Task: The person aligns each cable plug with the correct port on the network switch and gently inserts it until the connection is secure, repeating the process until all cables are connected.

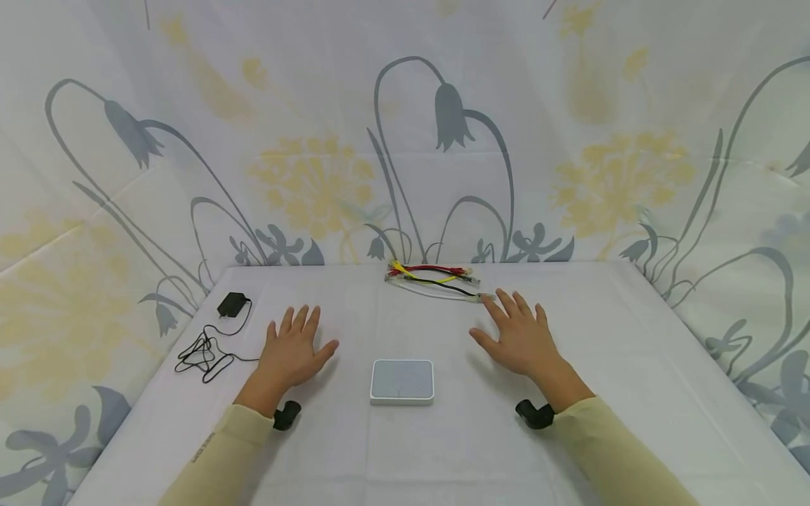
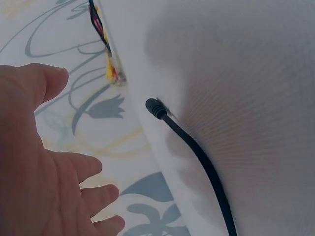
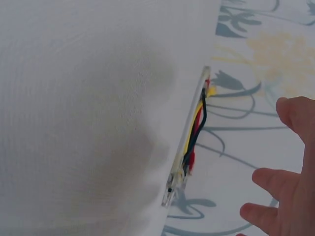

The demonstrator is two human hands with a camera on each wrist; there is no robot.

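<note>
My left hand (image 1: 292,357) hovers over the left part of the white table, fingers spread and holding nothing. Close to it lies the thin black cord (image 1: 205,353) of a power adapter (image 1: 232,304); the left wrist view shows the cord's round plug (image 2: 156,108) on the cloth. Over the right part, my right hand (image 1: 522,344) is likewise spread and holds nothing. Its fingertips appear near the ends of several short network cables (image 1: 436,275), coloured red, black, yellow and white; contact cannot be made out. Between the hands sits a flat white box with a grey top (image 1: 401,380).
A white cloth (image 1: 405,457) covers the table. Behind it and along both sides hangs a flower-printed curtain (image 1: 304,84). Black wrist cameras (image 1: 535,414) are strapped under both wrists, by the beige sleeves (image 1: 614,450).
</note>
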